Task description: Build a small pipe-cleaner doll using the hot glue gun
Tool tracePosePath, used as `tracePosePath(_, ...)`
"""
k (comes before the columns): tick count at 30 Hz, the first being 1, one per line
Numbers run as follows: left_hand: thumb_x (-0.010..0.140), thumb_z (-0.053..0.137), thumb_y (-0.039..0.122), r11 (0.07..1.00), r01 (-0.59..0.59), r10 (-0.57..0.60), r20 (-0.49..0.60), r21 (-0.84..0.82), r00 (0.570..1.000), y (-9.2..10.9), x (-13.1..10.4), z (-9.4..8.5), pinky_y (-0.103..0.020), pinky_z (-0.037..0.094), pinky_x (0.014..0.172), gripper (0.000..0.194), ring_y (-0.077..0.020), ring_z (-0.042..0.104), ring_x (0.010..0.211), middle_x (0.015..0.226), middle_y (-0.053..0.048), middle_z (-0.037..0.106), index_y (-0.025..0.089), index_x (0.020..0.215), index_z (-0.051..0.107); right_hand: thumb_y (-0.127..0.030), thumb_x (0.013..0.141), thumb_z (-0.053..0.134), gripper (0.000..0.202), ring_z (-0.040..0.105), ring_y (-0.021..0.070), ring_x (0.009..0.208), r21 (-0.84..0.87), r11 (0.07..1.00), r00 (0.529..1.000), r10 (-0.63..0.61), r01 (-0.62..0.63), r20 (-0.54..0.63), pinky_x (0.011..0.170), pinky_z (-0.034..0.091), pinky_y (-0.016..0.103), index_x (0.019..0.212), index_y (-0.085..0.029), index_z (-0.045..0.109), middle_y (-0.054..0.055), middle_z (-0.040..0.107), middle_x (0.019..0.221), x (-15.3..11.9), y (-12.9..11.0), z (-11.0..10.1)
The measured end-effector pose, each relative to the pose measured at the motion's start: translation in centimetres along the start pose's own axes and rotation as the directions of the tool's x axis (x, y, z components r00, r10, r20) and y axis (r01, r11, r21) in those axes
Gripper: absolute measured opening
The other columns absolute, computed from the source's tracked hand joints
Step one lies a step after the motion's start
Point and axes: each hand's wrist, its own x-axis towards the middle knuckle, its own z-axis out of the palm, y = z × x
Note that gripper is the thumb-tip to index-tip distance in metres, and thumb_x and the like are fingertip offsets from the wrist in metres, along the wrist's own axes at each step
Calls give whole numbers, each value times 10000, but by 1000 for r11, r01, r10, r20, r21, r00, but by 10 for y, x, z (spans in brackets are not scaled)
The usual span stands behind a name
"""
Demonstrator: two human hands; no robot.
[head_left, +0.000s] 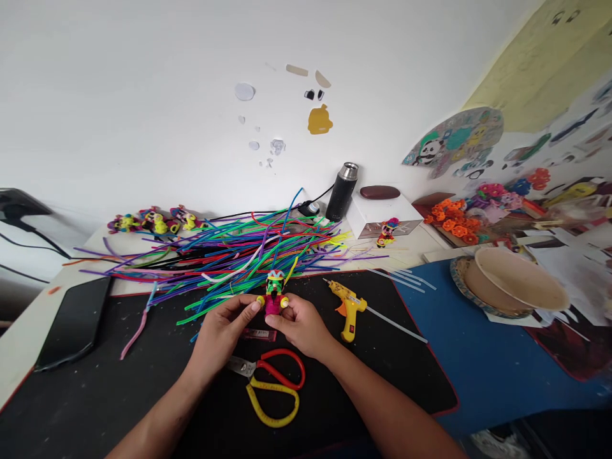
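Note:
Between my two hands is a small pipe-cleaner figure [274,297] with a green face, magenta body and yellow arms, held upright above the black mat. My left hand [228,326] pinches its arm on the left side. On the other side my right hand [301,324] grips the arm and lower body. Just below them lie scissors [277,382] with one red and one yellow handle, their blades partly hidden by my left wrist. A small pinkish-red packet [259,334] sits behind the scissors. To the right rests a yellow glue gun [350,307] with a clear glue stick in its back.
Many coloured pipe cleaners [229,255] spread behind my hands. A phone [76,322] lies left. Similar figures [157,222] sit at the back left, another figure [388,233] by a white box [382,213]. A black flask [342,192] and a beige bowl [519,280] stand farther right.

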Motion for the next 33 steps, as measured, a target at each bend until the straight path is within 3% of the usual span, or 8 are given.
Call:
tracePosePath(7, 790, 800, 640, 997, 29, -29, 8, -71, 1000, -7, 1, -3, -337, 548, 820, 471, -277, 722, 910, 986, -90, 811, 209, 980, 818, -419, 833, 791, 314, 333, 88, 525, -10, 1000, 1000, -6, 6, -25, 497, 248, 234, 948, -183, 618, -101, 407, 606, 2, 4, 0)
tracePosePath(12, 749, 840, 641, 927, 165, -183, -21, -336, 983, -9, 3, 1, -329, 566, 741, 553, -248, 727, 816, 979, -112, 816, 174, 1045, 824, -472, 835, 797, 385, 328, 81, 518, -14, 1000, 1000, -3, 2, -20, 486, 238, 227, 1018, -155, 676, -97, 411, 599, 1, 4, -1)
tracePosePath(17, 710, 929, 488, 790, 259, -219, 140, -555, 966, -8, 6, 6, -406, 590, 858, 482, -317, 756, 951, 1030, -156, 824, 135, 1024, 834, -584, 841, 776, 534, 329, 70, 434, 44, 999, 998, 29, -31, 56, 442, 246, 219, 1148, -155, 694, -107, 429, 539, -2, -4, -3)
tracePosePath(20, 764, 909, 434, 742, 318, -206, 251, -590, 946, -10, 5, 6, -430, 563, 975, 384, -318, 749, 1022, 1058, -159, 824, 129, 987, 842, -609, 834, 779, 534, 316, 63, 403, 62, 998, 996, 26, -31, 82, 417, 231, 219, 1104, -156, 698, -115, 409, 520, -4, -10, -4)
tracePosePath(23, 832, 863, 390, 719, 351, -171, 336, -600, 926, -12, 5, 5, -428, 549, 995, 277, -314, 739, 1055, 1071, -151, 822, 138, 946, 841, -618, 828, 784, 541, 306, 58, 396, 54, 998, 996, 28, -33, 83, 413, 224, 223, 1094, -154, 701, -119, 404, 513, -4, -13, -3)
tracePosePath(29, 861, 841, 359, 694, 371, -142, 388, -617, 911, -12, 8, 5, -389, 547, 924, 214, -275, 744, 956, 991, -124, 823, 152, 914, 832, -612, 814, 804, 542, 307, 56, 377, 97, 995, 996, 14, -22, 87, 398, 216, 224, 1060, -144, 687, -127, 407, 488, -3, -9, -3)
tracePosePath(33, 854, 848, 362, 688, 383, -141, 405, -616, 903, -15, 9, 7, -388, 534, 936, 247, -287, 738, 996, 1032, -138, 820, 145, 972, 834, -621, 798, 812, 517, 328, 53, 389, 115, 993, 997, 21, -30, 81, 402, 223, 223, 977, -159, 666, -105, 468, 525, -1, -9, -2)
